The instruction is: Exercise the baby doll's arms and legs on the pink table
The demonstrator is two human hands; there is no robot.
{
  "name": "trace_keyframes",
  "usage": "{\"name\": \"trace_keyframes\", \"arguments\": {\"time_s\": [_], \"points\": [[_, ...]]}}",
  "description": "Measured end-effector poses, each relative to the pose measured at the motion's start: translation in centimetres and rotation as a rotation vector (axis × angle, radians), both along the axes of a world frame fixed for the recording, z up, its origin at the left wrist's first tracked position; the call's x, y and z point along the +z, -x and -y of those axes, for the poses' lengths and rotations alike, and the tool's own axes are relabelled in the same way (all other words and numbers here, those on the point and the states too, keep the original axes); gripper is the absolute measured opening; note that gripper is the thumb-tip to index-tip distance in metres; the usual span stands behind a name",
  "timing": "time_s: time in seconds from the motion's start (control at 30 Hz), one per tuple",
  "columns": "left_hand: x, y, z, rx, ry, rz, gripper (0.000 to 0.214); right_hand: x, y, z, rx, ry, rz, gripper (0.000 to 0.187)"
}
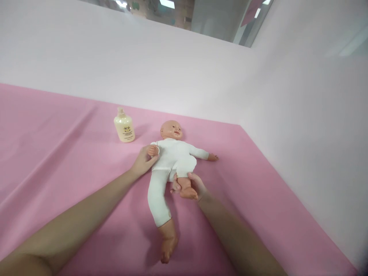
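A baby doll (169, 155) with a white cloth body lies on its back, head toward the wall. My left hand (143, 160) is closed around the doll's arm on the left, close to its small hand, which rests by the chest. Wrapped round the lower leg on the right is my right hand (198, 186), holding that leg bent up with the knee near the belly. Some of my right fingers show on the leg's inner side. The doll's other leg stretches straight toward me, and its other arm lies out to the right.
A pale yellow pump bottle (125, 128) stands left of the doll's head. Pink cloth (71, 153) with creases covers the surface. White walls (143, 69) rise behind and on the right, with a window (178, 17) at the top.
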State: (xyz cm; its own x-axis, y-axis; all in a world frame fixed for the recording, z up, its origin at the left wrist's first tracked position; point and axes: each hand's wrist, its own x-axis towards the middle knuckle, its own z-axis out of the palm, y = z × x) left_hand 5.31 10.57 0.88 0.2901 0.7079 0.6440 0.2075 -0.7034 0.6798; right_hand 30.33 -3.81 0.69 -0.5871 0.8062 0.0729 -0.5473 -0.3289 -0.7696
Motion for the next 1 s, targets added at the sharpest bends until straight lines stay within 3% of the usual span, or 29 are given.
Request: {"name": "trace_keyframes", "arguments": {"time_s": [0.17, 0.43, 0.77, 1.0], "points": [[0.0, 0.0, -0.1, -0.002, 0.008, -0.004, 0.030, -0.1, -0.4, -0.2, -0.029, 0.012, 0.018, 0.058], [0.4, 0.0, -0.2, 0.012, 0.056, 0.013, 0.037, -2.6, 0.0, -0.7, 0.167, -0.033, 0.132, 0.072], [0.2, -0.2, -0.4, 0.004, 0.100, 0.043, 0.051, -1.7, -0.1, -0.2, 0.235, -0.081, 0.230, 0.073], [0.2, -0.2, -0.4, 0.005, 0.081, 0.045, 0.046, -1.8, -0.1, -0.2, 0.239, -0.082, 0.240, 0.069]]}}
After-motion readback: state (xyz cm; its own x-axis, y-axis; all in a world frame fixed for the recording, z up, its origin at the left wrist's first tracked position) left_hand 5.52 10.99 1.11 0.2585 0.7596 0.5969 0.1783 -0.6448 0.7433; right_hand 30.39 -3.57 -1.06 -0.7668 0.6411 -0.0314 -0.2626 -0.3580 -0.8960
